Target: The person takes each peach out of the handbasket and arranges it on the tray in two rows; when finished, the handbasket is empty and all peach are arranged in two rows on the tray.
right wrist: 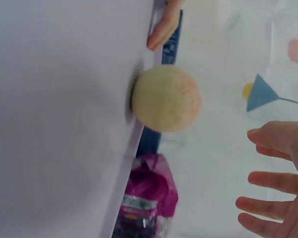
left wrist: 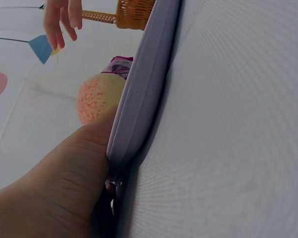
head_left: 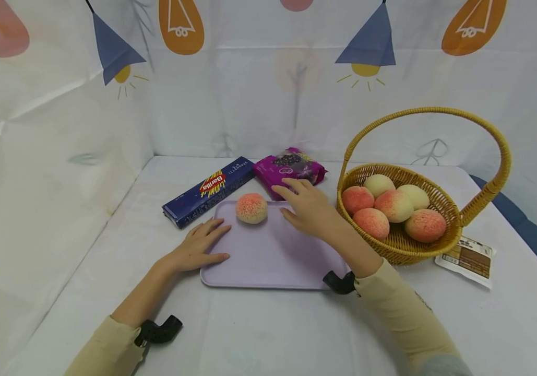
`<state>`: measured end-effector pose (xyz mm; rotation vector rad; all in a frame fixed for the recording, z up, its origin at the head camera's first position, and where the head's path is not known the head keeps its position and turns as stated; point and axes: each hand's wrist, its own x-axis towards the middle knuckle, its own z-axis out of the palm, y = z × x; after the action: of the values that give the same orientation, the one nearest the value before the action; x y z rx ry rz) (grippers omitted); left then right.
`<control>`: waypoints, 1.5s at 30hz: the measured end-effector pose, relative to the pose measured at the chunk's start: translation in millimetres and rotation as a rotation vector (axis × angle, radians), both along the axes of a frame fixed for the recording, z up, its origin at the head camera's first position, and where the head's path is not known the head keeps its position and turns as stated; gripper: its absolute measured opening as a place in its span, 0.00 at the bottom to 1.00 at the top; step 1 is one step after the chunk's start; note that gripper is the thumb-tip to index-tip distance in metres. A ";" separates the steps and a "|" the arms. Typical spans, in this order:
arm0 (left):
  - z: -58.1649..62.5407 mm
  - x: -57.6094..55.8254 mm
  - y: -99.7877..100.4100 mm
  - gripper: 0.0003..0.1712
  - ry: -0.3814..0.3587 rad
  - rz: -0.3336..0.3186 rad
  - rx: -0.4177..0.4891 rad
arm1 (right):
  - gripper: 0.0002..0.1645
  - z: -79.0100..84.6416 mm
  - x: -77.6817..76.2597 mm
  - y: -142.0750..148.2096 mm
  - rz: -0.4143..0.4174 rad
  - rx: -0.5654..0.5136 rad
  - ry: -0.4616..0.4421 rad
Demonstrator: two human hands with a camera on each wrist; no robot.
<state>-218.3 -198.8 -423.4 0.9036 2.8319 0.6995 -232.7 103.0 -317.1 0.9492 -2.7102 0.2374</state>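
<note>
A single peach (head_left: 251,208), pink on top and pale below, sits near the back edge of a lilac tray (head_left: 259,263). At the tray's left side, my left hand (head_left: 196,248) rests with its fingers spread and its thumb over the rim; the left wrist view shows the thumb (left wrist: 96,136) against the tray's edge. Above the tray's back right part, my right hand (head_left: 309,208) hovers with loosely spread fingers and nothing between them. In the right wrist view its fingers (right wrist: 272,182) are apart from the peach (right wrist: 163,98).
On the right stands a wicker basket (head_left: 402,257) with a tall handle, holding several peaches (head_left: 394,205). A brown and white packet (head_left: 470,259) lies beside it. Behind the tray are a blue Barilla spaghetti box (head_left: 202,198) and a purple bag (head_left: 291,162).
</note>
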 end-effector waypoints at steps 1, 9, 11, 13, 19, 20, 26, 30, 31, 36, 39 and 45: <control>-0.3 -0.2 0.0 0.43 0.002 -0.002 -0.002 | 0.29 1.1 1.2 4.6 0.000 -0.005 0.012; 1.3 0.3 -0.9 0.43 -0.005 0.005 0.005 | 0.26 0.2 3.8 42.9 -0.005 -0.073 0.096; 1.5 0.4 -0.7 0.43 -0.011 0.005 0.005 | 0.26 -1.2 3.6 53.9 0.003 -0.090 0.103; 1.0 0.1 -0.3 0.43 -0.012 0.003 0.004 | 0.25 -3.1 3.1 65.3 0.003 -0.111 0.093; -0.9 -0.4 -0.2 0.43 -0.013 0.009 0.001 | 0.25 -12.5 0.2 93.8 -0.040 -0.173 -0.048; -0.8 -0.3 -0.2 0.43 -0.017 0.011 0.002 | 0.24 -14.8 -0.1 97.8 -0.047 -0.181 -0.060; -0.7 0.0 0.0 0.43 -0.026 0.016 0.002 | 0.22 -25.6 -1.7 120.4 -0.082 -0.233 -0.117; -0.9 -0.4 -0.2 0.43 -0.022 0.017 0.002 | 0.21 -29.5 -2.7 132.9 -0.102 -0.221 -0.121; -1.2 -0.6 -0.5 0.43 -0.022 0.018 0.003 | 0.21 -30.8 -3.2 135.8 -0.099 -0.215 -0.107; -1.6 -0.7 -1.1 0.43 -0.019 0.018 0.005 | 0.17 -37.3 -6.4 148.1 -0.041 -0.205 -0.001; -2.0 -0.9 -1.4 0.42 -0.013 0.019 0.009 | 0.13 -39.1 -7.1 153.0 -0.001 -0.207 0.042; -1.9 -0.8 -1.0 0.42 -0.011 0.020 0.012 | 0.15 -35.5 -4.0 159.1 0.022 -0.181 0.033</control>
<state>-219.1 -199.7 -425.4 0.8720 2.8338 0.7224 -236.7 262.0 -352.6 0.9222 -2.5965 0.4579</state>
